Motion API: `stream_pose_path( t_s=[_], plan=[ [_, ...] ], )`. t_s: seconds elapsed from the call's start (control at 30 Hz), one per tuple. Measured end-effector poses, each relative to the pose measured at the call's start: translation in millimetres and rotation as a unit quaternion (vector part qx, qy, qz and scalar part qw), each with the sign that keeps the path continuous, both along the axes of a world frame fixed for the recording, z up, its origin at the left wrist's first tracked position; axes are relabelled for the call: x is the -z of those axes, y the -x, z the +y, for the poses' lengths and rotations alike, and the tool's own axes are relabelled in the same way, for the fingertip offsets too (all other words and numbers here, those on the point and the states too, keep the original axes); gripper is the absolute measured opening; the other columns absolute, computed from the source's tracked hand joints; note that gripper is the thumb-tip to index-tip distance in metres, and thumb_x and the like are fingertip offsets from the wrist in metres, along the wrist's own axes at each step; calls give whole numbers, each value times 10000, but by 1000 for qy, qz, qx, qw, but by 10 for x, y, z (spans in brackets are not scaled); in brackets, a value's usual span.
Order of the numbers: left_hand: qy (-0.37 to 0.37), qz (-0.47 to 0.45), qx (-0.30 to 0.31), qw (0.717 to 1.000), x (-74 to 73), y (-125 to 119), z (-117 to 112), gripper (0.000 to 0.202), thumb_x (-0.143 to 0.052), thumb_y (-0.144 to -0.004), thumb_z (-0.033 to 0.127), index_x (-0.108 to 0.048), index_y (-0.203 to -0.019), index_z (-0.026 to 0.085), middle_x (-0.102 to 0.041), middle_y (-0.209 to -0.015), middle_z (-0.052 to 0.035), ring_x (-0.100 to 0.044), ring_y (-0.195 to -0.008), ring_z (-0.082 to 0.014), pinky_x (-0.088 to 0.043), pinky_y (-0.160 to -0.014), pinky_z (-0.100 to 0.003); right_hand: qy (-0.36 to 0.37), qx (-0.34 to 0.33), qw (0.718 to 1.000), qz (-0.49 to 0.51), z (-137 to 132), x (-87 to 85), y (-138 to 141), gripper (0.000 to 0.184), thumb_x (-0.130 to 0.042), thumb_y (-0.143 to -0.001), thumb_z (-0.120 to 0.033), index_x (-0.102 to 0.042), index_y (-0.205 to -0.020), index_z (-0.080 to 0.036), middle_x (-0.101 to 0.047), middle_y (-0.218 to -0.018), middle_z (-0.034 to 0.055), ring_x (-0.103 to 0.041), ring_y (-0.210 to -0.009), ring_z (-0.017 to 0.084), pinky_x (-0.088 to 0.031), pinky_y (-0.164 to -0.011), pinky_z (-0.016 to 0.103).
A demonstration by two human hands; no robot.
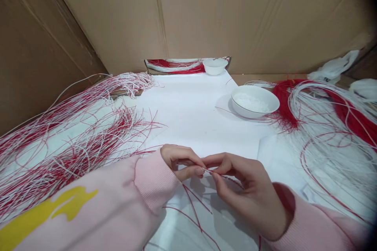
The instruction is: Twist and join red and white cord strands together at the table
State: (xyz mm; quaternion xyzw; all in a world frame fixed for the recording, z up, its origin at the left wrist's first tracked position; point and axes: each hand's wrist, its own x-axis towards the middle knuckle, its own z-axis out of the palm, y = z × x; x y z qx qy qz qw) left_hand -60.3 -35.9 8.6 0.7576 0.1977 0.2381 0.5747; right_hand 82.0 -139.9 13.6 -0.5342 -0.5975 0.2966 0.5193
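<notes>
Both hands meet over the white sheet, pinching a thin red and white cord (pixel 207 170) between them. My left hand (pixel 183 160) grips it with thumb and index finger. Close beside it, my right hand (pixel 244 186) holds the same cord between thumb and fingertips. A twisted red and white stretch of the cord (pixel 232 181) runs under my right fingers. Below the hands, loose red strands (pixel 193 208) hang or lie over the white surface. Exactly how the strands join at the fingertips is too small to make out.
Large bundles of red and white cord (pixel 79 157) lie at the left. A white bowl (pixel 255 102) with white bits inside stands right of centre, a smaller bowl (pixel 215 66) at the back. Coiled white and red cords (pixel 324 125) fill the right. Cardboard walls (pixel 200 15) enclose the workplace.
</notes>
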Motion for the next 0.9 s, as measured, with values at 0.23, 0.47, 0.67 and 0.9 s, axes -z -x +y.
stream_pose_path(
  t_s=[0.23, 0.47, 0.67, 0.9],
  plan=[
    [-83, -7, 12, 996, 44, 4, 32, 172, -601, -717, 290, -664, -674, 137, -638, -583, -45, -570, -546, -92, -455, -550, -167, -5, 1, 1000, -20, -4, 9, -6, 125, -528, -693, -74, -512, -640, -186, -646, -901, 46, -616, -777, 153, -538, -666, 249],
    [-161, 2, 7, 987, 17, 0, 22, 230, -564, -745, 340, -655, -653, 150, -629, -585, -39, -556, -534, -86, -427, -535, -165, -13, -1, 999, -34, -6, 4, -4, 132, -530, -671, -58, -528, -641, -187, -646, -895, 42, -613, -784, 159, -533, -673, 258],
    [-230, 32, 16, 972, 35, 30, -20, 214, -511, -782, 299, -654, -701, 162, -623, -643, -46, -557, -595, -94, -423, -564, -166, -4, -16, 999, -52, -2, 14, -12, 141, -515, -670, -48, -501, -647, -187, -636, -899, 32, -600, -778, 147, -516, -689, 253],
    [-298, 36, 38, 953, 40, 53, -25, 224, -468, -809, 281, -633, -722, 157, -606, -660, -43, -528, -576, -74, -395, -530, -149, -21, -31, 997, -73, 0, 15, -14, 158, -511, -665, -31, -483, -652, -186, -625, -879, 21, -587, -751, 130, -490, -669, 233]
  ],
)
